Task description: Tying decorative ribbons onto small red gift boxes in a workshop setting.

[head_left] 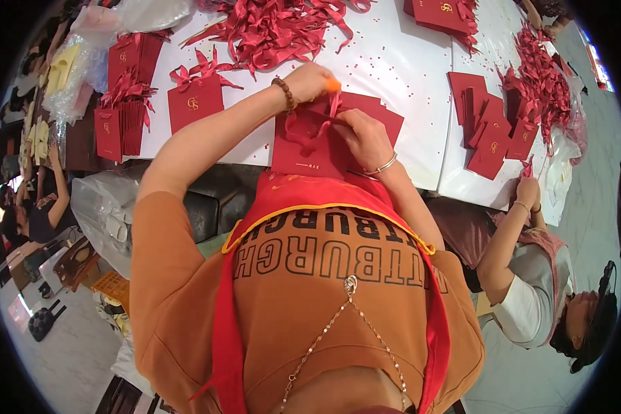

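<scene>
My left hand (309,83), a beaded bracelet at its wrist, is closed in a pinch on a red ribbon (335,103). Something orange (332,85) covers a fingertip there, perhaps a finger cot. My right hand (367,140), wearing a bangle, pinches at the ribbon by the upper edge of a red paper bag (303,155); its fingertips are partly hidden. The bag lies flat at the table edge in front of me, with the ribbon looping over its face. More flat red bags (386,119) are fanned out beneath and beyond my right hand.
A large heap of loose red ribbons (269,31) lies on the white table (386,62). One ribboned bag (195,103) and upright stacks of bags (134,58) stand at left. More bags (490,148) and ribbons (541,83) lie at right, where a co-worker (531,276) sits.
</scene>
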Available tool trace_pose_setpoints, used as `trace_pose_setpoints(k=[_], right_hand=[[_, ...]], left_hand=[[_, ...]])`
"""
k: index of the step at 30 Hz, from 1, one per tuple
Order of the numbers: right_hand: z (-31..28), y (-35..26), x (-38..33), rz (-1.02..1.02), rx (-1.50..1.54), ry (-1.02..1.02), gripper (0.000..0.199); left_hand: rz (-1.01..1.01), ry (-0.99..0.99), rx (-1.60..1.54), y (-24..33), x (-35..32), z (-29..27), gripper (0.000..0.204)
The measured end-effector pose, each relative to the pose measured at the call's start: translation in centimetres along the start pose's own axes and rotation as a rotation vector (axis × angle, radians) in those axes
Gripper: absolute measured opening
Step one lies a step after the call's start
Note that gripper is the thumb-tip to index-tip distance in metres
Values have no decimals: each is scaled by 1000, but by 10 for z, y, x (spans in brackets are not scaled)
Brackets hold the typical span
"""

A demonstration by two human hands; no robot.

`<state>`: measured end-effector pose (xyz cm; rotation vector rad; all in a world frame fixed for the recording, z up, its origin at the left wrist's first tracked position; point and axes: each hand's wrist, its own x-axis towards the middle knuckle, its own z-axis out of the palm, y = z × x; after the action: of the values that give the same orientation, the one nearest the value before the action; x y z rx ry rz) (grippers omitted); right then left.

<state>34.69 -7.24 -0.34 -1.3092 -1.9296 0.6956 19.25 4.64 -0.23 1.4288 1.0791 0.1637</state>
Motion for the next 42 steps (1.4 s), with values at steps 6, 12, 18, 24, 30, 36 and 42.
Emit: trace_pose_setpoints(k=[6,12,18,24,30,36,42], right_hand=[[-3,8,-5,140,38,32,17],[-4,7,-3,185,75,4,17],[-6,2,-2,174,64,-31,17],[-6,0,-2,168,69,-51,17],[-4,6,-8,187,70,15,18],[-2,8,-6,270,72,19,19],[-3,5,-6,260,58,12,19]], left_hand=[[177,417,-239,-21,-5,-42,24],[175,286,433,-47,-32,-37,25],[296,74,-78,-55,-33,-33,20],[228,-110,-30,-34,-16,-29,12],[256,313,397,-32,-20,-24,19],[283,310,171,-33,-33,-24,18],[415,89,99,-29,-32,-11,18]])
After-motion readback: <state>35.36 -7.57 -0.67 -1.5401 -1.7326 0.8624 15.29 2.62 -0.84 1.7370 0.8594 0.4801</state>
